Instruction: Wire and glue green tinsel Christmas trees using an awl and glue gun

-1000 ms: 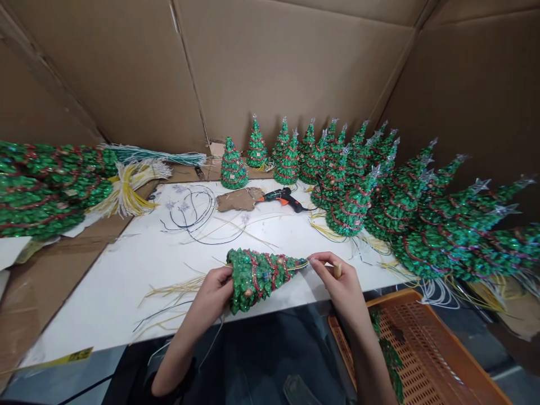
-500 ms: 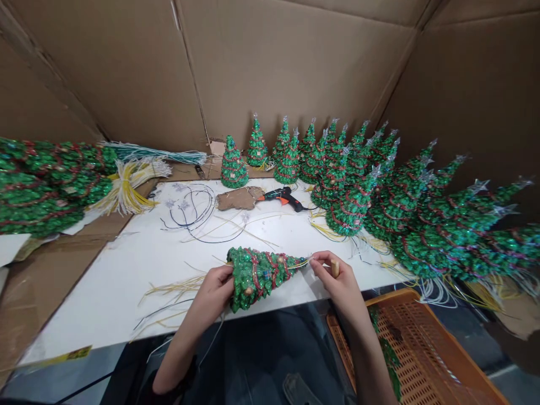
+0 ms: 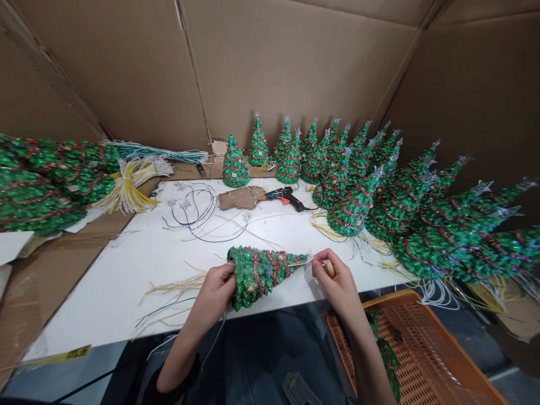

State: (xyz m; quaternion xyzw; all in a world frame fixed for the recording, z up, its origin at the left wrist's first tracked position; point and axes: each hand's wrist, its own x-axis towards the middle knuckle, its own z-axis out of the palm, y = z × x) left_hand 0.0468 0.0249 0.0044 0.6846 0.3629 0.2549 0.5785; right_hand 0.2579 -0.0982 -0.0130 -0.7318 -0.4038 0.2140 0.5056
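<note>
A small green Christmas tree [image 3: 261, 275] with red garland and gold balls lies on its side at the table's front edge, its tip pointing right. My left hand [image 3: 217, 289] grips its base, where thin yellow and white wires come out. My right hand [image 3: 335, 279] is closed beside the tip, around a small tool with a wooden handle [image 3: 329, 269]; its working end is hidden or too fine to make out. A clear star [image 3: 310, 256] shows at the tip, close to my right fingertips. Yellow wire runs along the upper part of the tree.
A glue gun [image 3: 287, 197] lies by a torn cardboard piece [image 3: 241, 198] on the white table [image 3: 105, 287]. Several trees with stars [image 3: 350, 208] crowd the right; wire bundles [image 3: 130, 185] lie left. An orange basket [image 3: 422, 349] stands below the right edge.
My right hand has drawn back slightly from the tree's tip, and the star there shows more plainly. My left hand keeps its hold on the base.
</note>
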